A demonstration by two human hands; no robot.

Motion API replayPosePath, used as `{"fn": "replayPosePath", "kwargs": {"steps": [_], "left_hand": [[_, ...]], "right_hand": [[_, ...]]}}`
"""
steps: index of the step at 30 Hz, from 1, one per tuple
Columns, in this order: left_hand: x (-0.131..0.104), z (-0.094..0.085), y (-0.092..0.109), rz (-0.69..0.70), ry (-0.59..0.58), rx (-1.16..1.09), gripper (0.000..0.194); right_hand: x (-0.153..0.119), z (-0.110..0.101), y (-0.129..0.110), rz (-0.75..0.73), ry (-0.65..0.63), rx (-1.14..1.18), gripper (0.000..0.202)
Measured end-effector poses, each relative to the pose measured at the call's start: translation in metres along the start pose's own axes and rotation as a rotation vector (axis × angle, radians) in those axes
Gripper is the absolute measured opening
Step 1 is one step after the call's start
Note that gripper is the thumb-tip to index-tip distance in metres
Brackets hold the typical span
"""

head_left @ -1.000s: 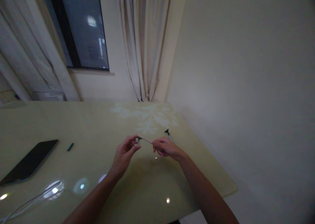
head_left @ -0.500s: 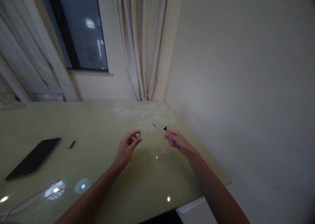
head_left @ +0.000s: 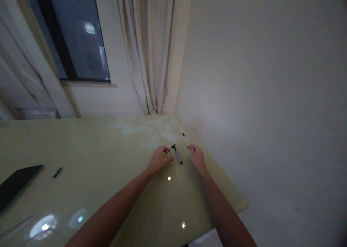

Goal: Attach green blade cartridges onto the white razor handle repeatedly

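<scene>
My left hand [head_left: 160,157] pinches a small, thin dark piece [head_left: 170,153] between thumb and fingers; it looks green-edged in the earlier view. Just right of those fingertips a razor [head_left: 178,156] with a black head and grey handle lies on the table, its head pointing away from me. Past the razor, my right hand [head_left: 197,158] is closed on a slim white stick with a dark tip [head_left: 185,140]. That stick points away and to the left; its lower end is hidden in the hand, and I cannot tell its exact kind.
The glossy, pale-green table [head_left: 114,189] reflects ceiling lights. Toward the left lie a small dark-green piece [head_left: 57,172] and a black tablet [head_left: 18,183]. A white cable [head_left: 16,227] runs at the lower left. The right table edge lies close to the wall [head_left: 257,113].
The razor, whose black head showed by my right hand, now lies on the table. My left hand has moved right toward it. The stick points more steeply away. The view has turned slightly right.
</scene>
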State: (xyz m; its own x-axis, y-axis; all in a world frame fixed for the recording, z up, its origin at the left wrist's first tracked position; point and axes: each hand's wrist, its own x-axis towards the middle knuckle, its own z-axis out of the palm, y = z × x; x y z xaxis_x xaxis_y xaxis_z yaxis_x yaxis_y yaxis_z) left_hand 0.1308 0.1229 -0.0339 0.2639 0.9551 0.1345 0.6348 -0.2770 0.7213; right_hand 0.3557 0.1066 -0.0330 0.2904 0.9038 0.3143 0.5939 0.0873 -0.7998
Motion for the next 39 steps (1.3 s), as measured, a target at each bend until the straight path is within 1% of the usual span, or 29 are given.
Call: {"fn": "replayPosePath", "kwargs": {"steps": [3,6,12,18,27,34,39], "left_hand": [[0.012,0.003,0.004,-0.040,0.015,0.111,0.037],[0.014,0.004,0.007,-0.072,0.023,0.202,0.037],[0.010,0.000,0.012,-0.081,-0.010,0.307,0.037],[0.007,-0.004,0.013,-0.085,-0.041,0.362,0.038],[0.007,-0.002,0.010,-0.084,-0.042,0.384,0.037],[0.009,-0.001,0.008,-0.064,-0.037,0.366,0.037],[0.008,0.000,0.007,-0.032,-0.019,0.337,0.038]], "right_hand": [[0.000,0.004,0.002,0.001,-0.028,-0.128,0.038],[-0.003,0.010,0.001,-0.001,-0.060,-0.256,0.032],[-0.012,0.010,-0.006,0.010,-0.109,-0.495,0.029],[-0.017,0.009,-0.018,0.026,-0.131,-0.642,0.030],[-0.020,0.013,-0.025,0.029,-0.133,-0.727,0.020],[-0.018,0.013,-0.022,0.032,-0.108,-0.717,0.022],[-0.016,0.014,-0.017,0.028,-0.072,-0.696,0.018]]}}
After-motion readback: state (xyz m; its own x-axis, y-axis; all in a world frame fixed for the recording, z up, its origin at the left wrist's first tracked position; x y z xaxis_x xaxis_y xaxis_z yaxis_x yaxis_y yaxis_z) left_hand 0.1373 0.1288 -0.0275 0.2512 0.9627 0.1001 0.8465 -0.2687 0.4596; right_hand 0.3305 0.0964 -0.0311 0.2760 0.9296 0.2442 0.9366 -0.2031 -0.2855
